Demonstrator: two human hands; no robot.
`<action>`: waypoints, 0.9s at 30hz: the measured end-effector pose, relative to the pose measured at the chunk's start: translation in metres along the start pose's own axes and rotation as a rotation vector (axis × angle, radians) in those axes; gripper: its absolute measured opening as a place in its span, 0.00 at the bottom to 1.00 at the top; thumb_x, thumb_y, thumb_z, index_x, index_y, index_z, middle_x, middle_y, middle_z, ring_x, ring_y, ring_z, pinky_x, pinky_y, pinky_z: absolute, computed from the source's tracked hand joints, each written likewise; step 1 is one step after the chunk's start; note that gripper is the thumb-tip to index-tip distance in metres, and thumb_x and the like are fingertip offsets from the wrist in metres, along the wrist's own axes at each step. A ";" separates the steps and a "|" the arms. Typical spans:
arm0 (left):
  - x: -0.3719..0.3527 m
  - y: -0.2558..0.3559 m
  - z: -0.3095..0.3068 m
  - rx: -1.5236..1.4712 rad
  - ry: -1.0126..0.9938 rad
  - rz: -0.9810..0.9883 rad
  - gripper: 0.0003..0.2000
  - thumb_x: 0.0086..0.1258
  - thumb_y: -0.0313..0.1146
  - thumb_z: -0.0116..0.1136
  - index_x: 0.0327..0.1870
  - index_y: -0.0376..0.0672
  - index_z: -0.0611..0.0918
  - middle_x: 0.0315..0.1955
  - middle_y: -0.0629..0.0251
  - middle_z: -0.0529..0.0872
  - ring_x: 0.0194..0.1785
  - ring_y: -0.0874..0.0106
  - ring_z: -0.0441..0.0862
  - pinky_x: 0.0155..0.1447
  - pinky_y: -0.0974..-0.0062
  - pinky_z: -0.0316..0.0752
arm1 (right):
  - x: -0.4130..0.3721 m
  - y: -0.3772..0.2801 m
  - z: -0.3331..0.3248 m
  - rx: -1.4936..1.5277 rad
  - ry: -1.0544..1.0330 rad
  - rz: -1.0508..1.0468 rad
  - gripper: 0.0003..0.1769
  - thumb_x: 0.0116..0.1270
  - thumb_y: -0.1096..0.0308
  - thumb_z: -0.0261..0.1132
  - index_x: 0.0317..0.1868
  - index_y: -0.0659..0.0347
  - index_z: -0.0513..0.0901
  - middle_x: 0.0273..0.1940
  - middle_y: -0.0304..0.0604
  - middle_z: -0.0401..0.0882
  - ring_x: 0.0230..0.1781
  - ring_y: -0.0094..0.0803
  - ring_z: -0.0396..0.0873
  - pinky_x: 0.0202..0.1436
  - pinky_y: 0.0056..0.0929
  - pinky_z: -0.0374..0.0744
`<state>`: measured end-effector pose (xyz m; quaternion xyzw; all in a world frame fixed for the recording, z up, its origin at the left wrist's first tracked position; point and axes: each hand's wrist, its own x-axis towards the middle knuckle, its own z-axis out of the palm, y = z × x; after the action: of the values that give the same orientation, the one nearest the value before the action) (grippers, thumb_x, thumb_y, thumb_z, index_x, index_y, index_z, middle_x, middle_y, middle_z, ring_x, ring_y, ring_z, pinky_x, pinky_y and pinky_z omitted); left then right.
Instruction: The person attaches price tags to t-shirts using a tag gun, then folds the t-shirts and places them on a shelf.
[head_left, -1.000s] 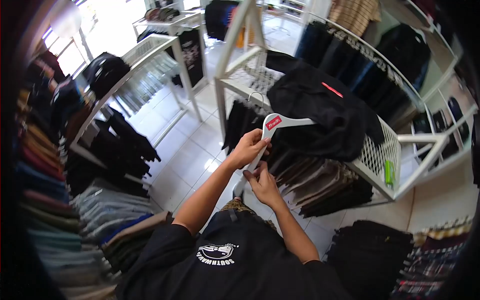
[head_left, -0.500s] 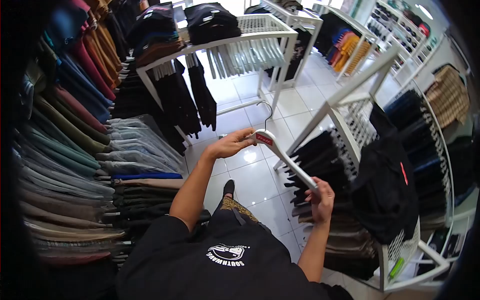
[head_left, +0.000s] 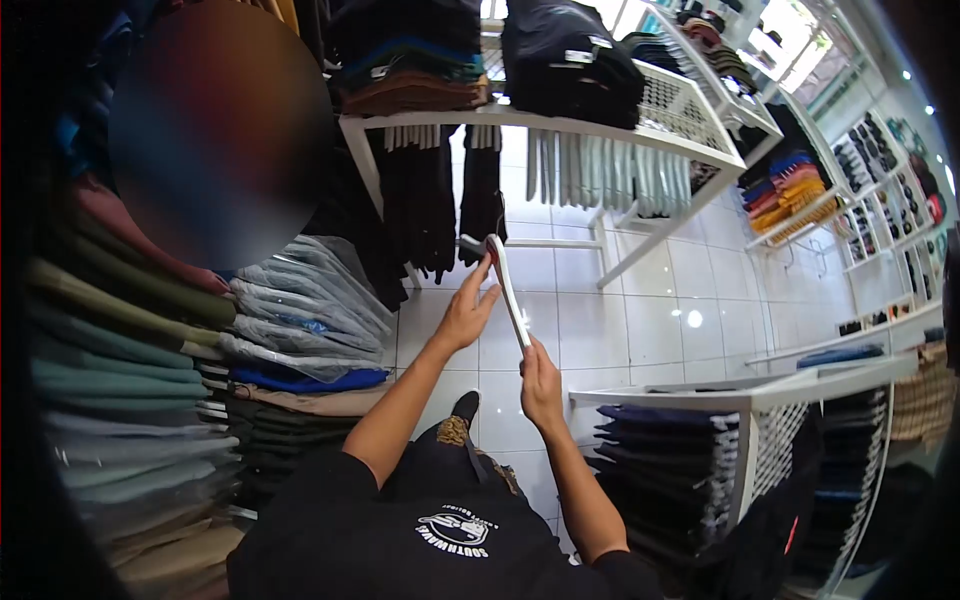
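A white clothes hanger (head_left: 511, 300) with a red label near its neck is in front of me, turned nearly edge-on. My left hand (head_left: 466, 315) has its fingertips at the label by the neck. Lower down, my right hand (head_left: 541, 384) pinches one end of the hanger's arm between thumb and fingers. The thin metal hook is faint against dark hanging garments (head_left: 482, 200) just behind it. No clothing is on the hanger.
At left, hanging clothes (head_left: 120, 300) and plastic-wrapped garments (head_left: 310, 300) line the side. Ahead, a white rack (head_left: 690, 140) carries folded black clothes (head_left: 570, 60). Another white-framed rack (head_left: 700, 398) with dark garments stands at right. Tiled floor (head_left: 650, 330) lies between them.
My view has turned to the right. The hanger has swung from a slanted, face-on position to nearly edge-on, and my right hand has come closer to my left.
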<state>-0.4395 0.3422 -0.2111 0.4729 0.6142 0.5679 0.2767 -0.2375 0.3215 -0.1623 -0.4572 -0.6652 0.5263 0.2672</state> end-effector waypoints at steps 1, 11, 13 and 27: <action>0.006 -0.002 -0.002 0.005 0.013 -0.014 0.31 0.81 0.35 0.55 0.80 0.38 0.61 0.75 0.47 0.70 0.76 0.55 0.70 0.77 0.64 0.64 | 0.023 0.002 0.016 -0.044 0.002 -0.049 0.26 0.86 0.58 0.48 0.72 0.68 0.73 0.27 0.36 0.70 0.28 0.24 0.69 0.34 0.28 0.72; 0.097 -0.025 -0.055 0.000 0.008 -0.122 0.21 0.84 0.37 0.48 0.71 0.36 0.76 0.69 0.49 0.78 0.72 0.58 0.76 0.74 0.67 0.70 | 0.191 -0.006 0.098 -0.020 0.036 -0.144 0.27 0.85 0.58 0.47 0.75 0.65 0.70 0.34 0.48 0.78 0.33 0.33 0.77 0.40 0.33 0.76; 0.122 -0.039 -0.058 -0.061 0.001 -0.133 0.20 0.85 0.37 0.48 0.70 0.36 0.76 0.68 0.49 0.79 0.72 0.59 0.77 0.74 0.67 0.70 | 0.222 -0.010 0.104 0.035 0.016 -0.124 0.28 0.84 0.57 0.46 0.76 0.65 0.68 0.37 0.53 0.84 0.35 0.36 0.82 0.42 0.36 0.78; 0.234 -0.072 -0.082 -0.065 -0.042 -0.109 0.22 0.86 0.39 0.45 0.72 0.33 0.75 0.63 0.55 0.84 0.67 0.68 0.80 0.70 0.71 0.72 | 0.353 -0.025 0.138 0.051 0.138 -0.300 0.28 0.84 0.57 0.46 0.76 0.65 0.67 0.48 0.61 0.86 0.49 0.50 0.86 0.54 0.43 0.80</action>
<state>-0.6245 0.5221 -0.2177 0.4414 0.6143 0.5615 0.3354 -0.5160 0.5717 -0.2248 -0.3810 -0.6925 0.4644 0.3995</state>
